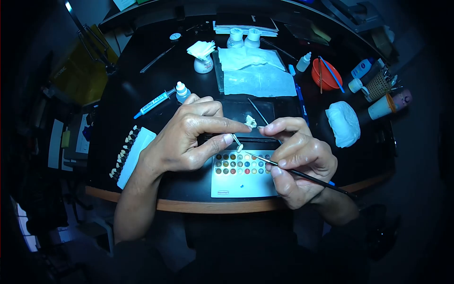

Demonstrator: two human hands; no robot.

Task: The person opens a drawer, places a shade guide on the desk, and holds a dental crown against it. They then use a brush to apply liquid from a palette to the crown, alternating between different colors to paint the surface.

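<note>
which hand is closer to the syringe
Left. The left hand lies just below and right of the syringe; the right hand, holding a brush, is farther right.

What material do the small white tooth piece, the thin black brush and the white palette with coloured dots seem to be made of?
The small white tooth piece, held on a pin by the left hand, looks like glossy ceramic, being pale and smooth. The thin black brush in the right hand has a dark, slightly shiny handle, plastic or lacquered wood. The white palette with coloured dots looks flat and matte, probably plastic or ceramic.
</note>
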